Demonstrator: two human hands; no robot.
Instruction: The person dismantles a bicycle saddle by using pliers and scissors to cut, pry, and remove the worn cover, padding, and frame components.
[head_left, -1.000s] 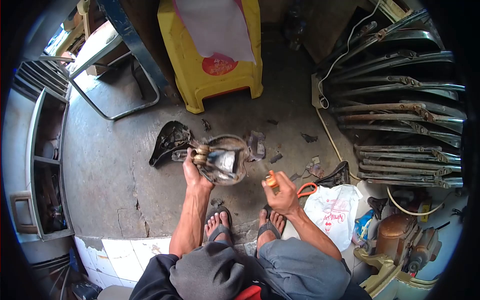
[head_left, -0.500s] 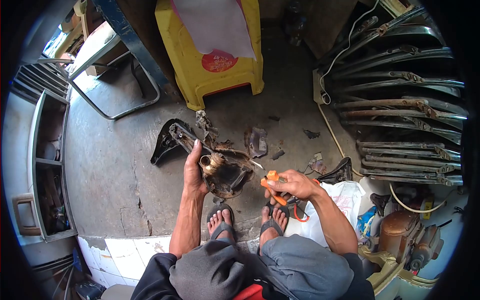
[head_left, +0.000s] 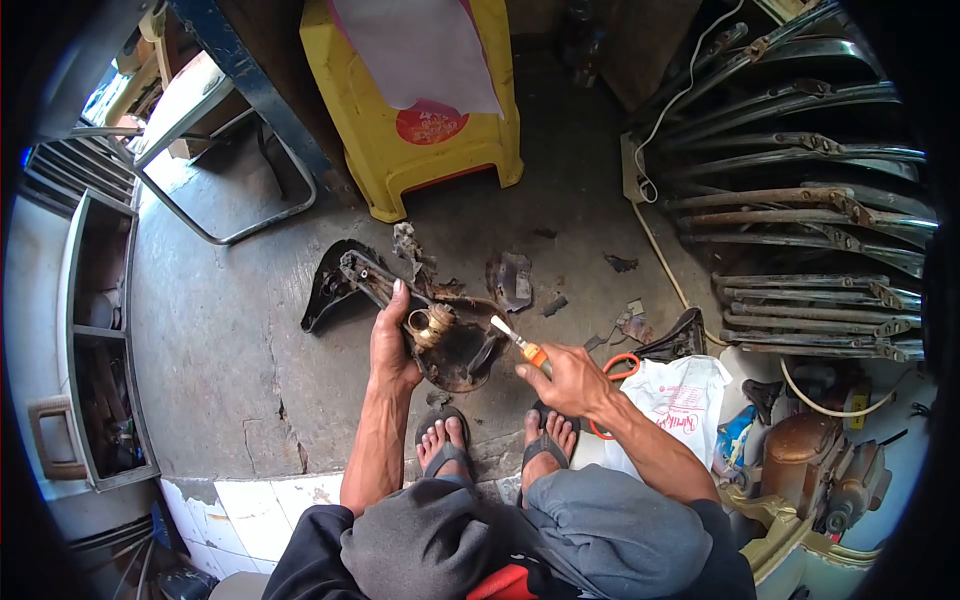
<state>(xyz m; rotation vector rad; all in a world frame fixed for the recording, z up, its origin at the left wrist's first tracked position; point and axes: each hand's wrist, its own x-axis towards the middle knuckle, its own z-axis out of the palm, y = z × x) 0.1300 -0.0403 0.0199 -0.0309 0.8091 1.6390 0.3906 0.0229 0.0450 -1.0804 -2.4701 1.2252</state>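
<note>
My left hand (head_left: 391, 345) is wrapped round the edge of a worn, dark bicycle saddle (head_left: 462, 372), thumb on top. The saddle lies underside up over the floor, with a rusty brass-coloured clamp (head_left: 430, 325) and torn, dirty material on it. In my right hand (head_left: 568, 380) is an orange-handled tool (head_left: 535, 355) with a pale flat tip, closed in the fingers. The tip points at the saddle's right edge; whether it touches I cannot tell. Orange-handled scissors (head_left: 622, 367) lie just beyond my right hand, partly hidden by it.
Another dark saddle shell (head_left: 338, 285) lies to the left, and one more (head_left: 678, 338) to the right. Torn scraps (head_left: 510, 281) litter the floor. A yellow stool (head_left: 420, 165) stands ahead. Stacked metal frames (head_left: 810, 210) line the right side, near a white plastic bag (head_left: 675, 405).
My right hand has turned and shifted slightly left, so the tool's pale tip shows broader near the saddle's edge. The scissors show more clearly behind it. My left hand stays on the saddle.
</note>
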